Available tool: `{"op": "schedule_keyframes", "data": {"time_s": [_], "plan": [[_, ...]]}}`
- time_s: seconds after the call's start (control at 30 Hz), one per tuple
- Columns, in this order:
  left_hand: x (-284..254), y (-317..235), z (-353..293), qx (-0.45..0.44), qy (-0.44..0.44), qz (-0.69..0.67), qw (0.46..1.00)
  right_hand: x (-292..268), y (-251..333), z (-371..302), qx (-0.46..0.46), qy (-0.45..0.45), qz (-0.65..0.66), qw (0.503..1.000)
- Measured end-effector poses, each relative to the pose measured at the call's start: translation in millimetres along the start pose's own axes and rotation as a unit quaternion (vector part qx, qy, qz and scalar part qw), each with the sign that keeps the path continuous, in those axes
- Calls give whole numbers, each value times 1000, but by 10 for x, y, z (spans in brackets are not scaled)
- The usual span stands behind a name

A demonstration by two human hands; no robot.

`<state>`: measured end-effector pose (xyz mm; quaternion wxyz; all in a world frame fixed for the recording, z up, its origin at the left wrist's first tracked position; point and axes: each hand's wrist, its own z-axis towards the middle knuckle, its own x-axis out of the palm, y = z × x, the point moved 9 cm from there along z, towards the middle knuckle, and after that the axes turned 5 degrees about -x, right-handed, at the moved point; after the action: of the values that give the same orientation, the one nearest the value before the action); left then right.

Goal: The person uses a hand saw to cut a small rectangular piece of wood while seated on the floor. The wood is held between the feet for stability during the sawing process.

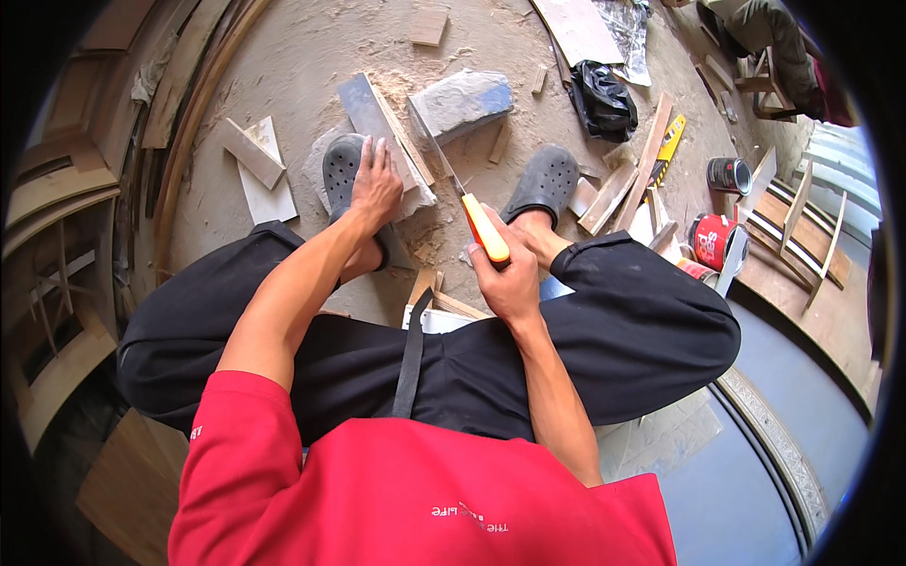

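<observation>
My right hand (512, 281) is closed around the yellow-and-orange handle of a handsaw (483, 226). Its thin blade points forward and to the left, its far end beside a rough stone block (464, 102). My left hand (378, 185) lies with its fingers stretched out on a narrow grey-faced board (363, 102), next to my left clog (342, 168). That board, with a pale wood strip (404, 137) along its right side, rests on a second block (315, 172). The hand and clog hide part of the board. Where the blade touches anything, I cannot tell.
Offcuts (260, 165) and sawdust lie on the floor. To the right are a black plastic bag (604, 102), a yellow-and-black tool (669, 146), wood strips (645, 156), a dark tin (727, 175) and a red tin (714, 238). Another person (779, 42) sits at the far right. Wooden frames (61, 189) stand left.
</observation>
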<state>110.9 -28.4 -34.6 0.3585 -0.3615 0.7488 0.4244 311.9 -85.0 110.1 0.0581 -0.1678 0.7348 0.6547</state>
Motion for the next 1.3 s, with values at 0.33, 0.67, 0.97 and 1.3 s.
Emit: {"op": "schedule_keyframes", "data": {"time_s": [0.33,0.67,0.97,1.3], "plan": [[-141,487,292,-28,39,-145,988,163,16,70,-19,13,21,1000],[341,1046,441,-256,48,-328,908,466,-55,304,41,6,69,997],[508,1043,508,-308,43,-341,887,562,-407,206,143,7,97,985],[468,1031,458,-377,-54,-338,861,509,-660,185,146,36,103,983]]}}
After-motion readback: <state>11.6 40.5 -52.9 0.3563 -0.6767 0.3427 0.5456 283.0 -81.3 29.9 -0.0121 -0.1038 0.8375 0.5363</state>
